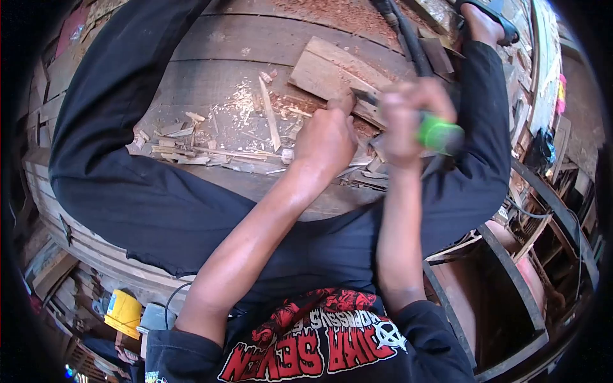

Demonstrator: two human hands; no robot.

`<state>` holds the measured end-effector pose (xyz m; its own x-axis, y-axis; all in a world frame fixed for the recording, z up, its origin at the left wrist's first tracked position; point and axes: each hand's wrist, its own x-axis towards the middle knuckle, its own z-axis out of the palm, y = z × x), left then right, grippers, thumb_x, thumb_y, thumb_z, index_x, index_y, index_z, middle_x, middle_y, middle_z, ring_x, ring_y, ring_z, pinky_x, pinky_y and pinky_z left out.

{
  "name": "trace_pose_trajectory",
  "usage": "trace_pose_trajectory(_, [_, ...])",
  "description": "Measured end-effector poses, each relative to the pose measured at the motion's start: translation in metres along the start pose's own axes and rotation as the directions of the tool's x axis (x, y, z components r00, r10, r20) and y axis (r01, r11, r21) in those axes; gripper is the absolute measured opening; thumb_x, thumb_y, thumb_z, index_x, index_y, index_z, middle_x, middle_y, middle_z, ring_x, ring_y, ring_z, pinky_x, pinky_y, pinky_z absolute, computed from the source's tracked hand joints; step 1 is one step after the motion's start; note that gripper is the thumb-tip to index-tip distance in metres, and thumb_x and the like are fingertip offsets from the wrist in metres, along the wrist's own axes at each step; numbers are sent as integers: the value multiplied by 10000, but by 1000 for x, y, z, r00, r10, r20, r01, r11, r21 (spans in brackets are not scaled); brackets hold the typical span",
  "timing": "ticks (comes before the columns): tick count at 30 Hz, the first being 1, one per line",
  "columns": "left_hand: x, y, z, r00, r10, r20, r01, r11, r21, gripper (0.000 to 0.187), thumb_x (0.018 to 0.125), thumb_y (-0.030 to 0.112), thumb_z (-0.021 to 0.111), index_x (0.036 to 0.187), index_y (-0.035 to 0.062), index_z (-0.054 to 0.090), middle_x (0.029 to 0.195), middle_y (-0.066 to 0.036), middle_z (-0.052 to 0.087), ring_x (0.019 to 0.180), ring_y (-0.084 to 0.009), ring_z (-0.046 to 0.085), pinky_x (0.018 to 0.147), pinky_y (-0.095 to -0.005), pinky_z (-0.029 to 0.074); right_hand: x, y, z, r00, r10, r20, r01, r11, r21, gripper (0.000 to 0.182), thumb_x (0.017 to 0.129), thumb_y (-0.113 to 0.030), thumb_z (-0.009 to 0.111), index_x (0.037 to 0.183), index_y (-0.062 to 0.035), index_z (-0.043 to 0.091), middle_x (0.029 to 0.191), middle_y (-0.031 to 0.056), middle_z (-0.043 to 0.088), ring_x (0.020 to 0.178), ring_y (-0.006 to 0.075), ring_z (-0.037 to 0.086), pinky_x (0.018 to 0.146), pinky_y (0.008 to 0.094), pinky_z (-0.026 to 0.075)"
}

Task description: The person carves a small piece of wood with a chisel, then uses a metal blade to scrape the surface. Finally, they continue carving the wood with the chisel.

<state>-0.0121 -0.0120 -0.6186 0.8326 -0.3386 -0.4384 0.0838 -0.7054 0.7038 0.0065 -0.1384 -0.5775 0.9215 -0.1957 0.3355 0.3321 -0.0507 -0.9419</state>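
Note:
My right hand (408, 118), smeared by motion, is closed around a tool with a bright green handle (434, 133) and a dark end. A dark blade (364, 96) reaches left from that hand towards the wood; its exact kind is blurred. My left hand (325, 137) is closed at the near edge of a wooden piece (369, 115), its thumb and fingertips close to the blade. Its fingers partly hide what they grip. Behind both hands lies a flat brown board (322, 67), tilted on the plank floor.
Wood shavings and splinters (185, 143) lie between my legs, with a long sliver (269, 115) among them. A dark pole-like object (412, 45) stretches behind my right hand. A yellow bucket (122, 313) stands lower left. Dark metal frames (504, 274) are at lower right.

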Motion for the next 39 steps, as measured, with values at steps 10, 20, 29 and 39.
trace_pose_trajectory(10, [6,6,-3,994,-80,77,80,997,-6,307,989,154,519,1254,9,571,967,-294,711,914,-474,705,826,-556,567,-4,-1,5,995,102,15,-101,994,-46,272,805,41,615,690,-83,402,598,-34,408,545,50,344,488,249,278])
trace_pose_trajectory(20, [1,-3,9,995,-99,19,97,993,64,331,990,171,536,1289,36,581,965,-318,686,873,-476,699,773,-570,567,13,-24,0,973,168,-158,-86,900,427,287,801,23,617,681,-74,374,567,-17,416,513,46,354,468,249,250])
trace_pose_trajectory(29, [-4,5,6,991,-129,27,121,974,194,227,919,62,574,1132,-9,542,830,-263,721,827,-408,744,713,-497,612,14,-27,-3,977,201,-73,-145,875,462,266,811,-2,626,666,-87,419,589,-22,440,526,64,417,487,240,311])
trace_pose_trajectory(39, [-13,5,23,999,-3,-48,25,883,469,157,937,98,607,1065,22,557,819,-152,736,709,-234,766,581,-336,627,-1,-6,-14,987,163,-11,-160,977,139,276,815,24,605,677,-82,392,590,-25,402,540,63,368,498,250,302])
